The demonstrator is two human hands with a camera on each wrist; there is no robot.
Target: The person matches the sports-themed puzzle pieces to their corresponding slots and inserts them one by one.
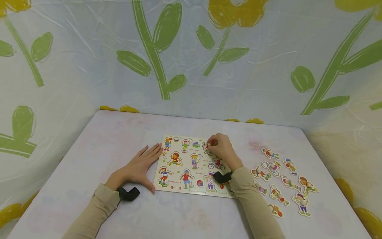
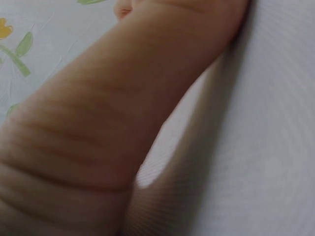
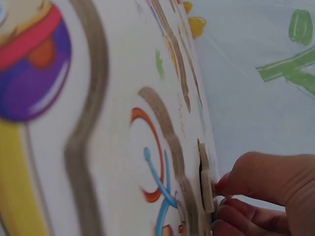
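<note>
A flat puzzle board [image 1: 182, 166] printed with sports figures lies on the table. At its upper right my right hand [image 1: 222, 147] pinches a small wooden puzzle piece [image 1: 205, 147] with a soccer figure between thumb and fingers. In the right wrist view that piece [image 3: 205, 179] stands on edge close over the board's surface, by a cut-out outline. My left hand [image 1: 141, 167] lies with spread fingers along the board's left edge, fingertips right at the rim and thumb near the lower left corner. Only the bare hand and the table surface show in the left wrist view.
Several loose figure pieces [image 1: 287, 181] lie scattered on the table [image 1: 143, 215] to the right of the board, near the right forearm. A cloth with flower prints [image 1: 191, 83] hangs behind the table's far edge. Each wrist wears a black camera mount [image 1: 129, 194].
</note>
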